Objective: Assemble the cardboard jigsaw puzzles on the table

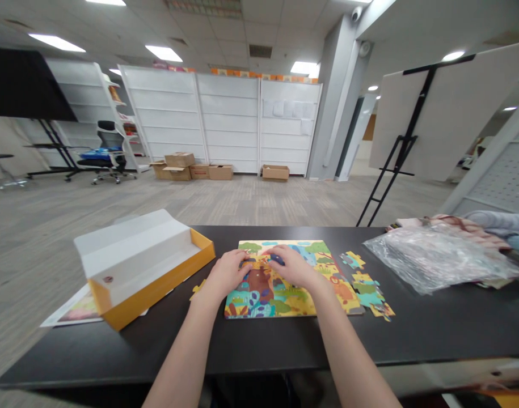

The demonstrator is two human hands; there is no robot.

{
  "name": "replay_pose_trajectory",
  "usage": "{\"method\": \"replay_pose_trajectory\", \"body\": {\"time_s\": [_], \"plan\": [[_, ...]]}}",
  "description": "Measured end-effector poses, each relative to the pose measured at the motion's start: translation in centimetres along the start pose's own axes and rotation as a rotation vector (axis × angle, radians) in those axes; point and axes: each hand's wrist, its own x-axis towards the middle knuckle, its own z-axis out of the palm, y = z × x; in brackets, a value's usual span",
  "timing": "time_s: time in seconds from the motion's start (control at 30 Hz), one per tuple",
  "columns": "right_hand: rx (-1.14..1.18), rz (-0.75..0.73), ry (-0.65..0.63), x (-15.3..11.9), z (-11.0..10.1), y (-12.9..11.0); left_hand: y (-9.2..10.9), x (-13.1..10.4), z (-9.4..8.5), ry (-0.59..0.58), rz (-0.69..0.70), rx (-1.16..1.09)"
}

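Note:
A jigsaw puzzle (293, 309) with bright cartoon animals lies on the black table in front of me, mostly assembled. My left hand (228, 272) rests over its upper left part, thumb and fingers apart on the surface. Beside it, my right hand (291, 265) bends its fingers and thumb around a dark blue puzzle piece (277, 259) at the upper middle. The fingers partly cover that piece, so its outline is hidden. Loose joined pieces (367, 290) lie right of the puzzle, and a yellow piece (197, 289) shows beside my left forearm.
On the left, an open yellow-and-white box (157, 292) sits partly over a printed sheet (78, 309). A clear plastic bag (442, 255) and folded cloths (467, 229) occupy the table's right end. Beyond the table stand cardboard boxes (180, 164) and an easel-like stand (399, 150).

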Motion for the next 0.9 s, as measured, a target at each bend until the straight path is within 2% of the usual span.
{"method": "replay_pose_trajectory", "body": {"time_s": [0.1,0.23,0.33,0.4,0.6,0.9], "plan": [[-0.067,0.196,0.202,-2.3,-3.3,3.2,0.0,0.0,-0.1,-0.015,-0.007,-0.003],[-0.310,0.614,0.373,-6.7,-7.0,9.2,0.2,-0.1,-0.4,-0.025,-0.013,-0.014],[-0.417,0.761,0.354,-9.3,-7.9,13.0,0.5,-0.2,-0.7,-0.023,-0.035,-0.030],[-0.451,0.801,0.288,-10.2,-7.9,14.6,0.6,-0.2,-0.9,-0.026,-0.045,-0.032],[-0.449,0.800,0.227,-10.5,-7.8,16.1,0.7,-0.4,-1.0,-0.018,-0.065,0.006],[-0.418,0.838,0.304,-10.1,-8.2,15.2,1.3,-0.9,-1.2,-0.033,-0.087,0.055]]}}
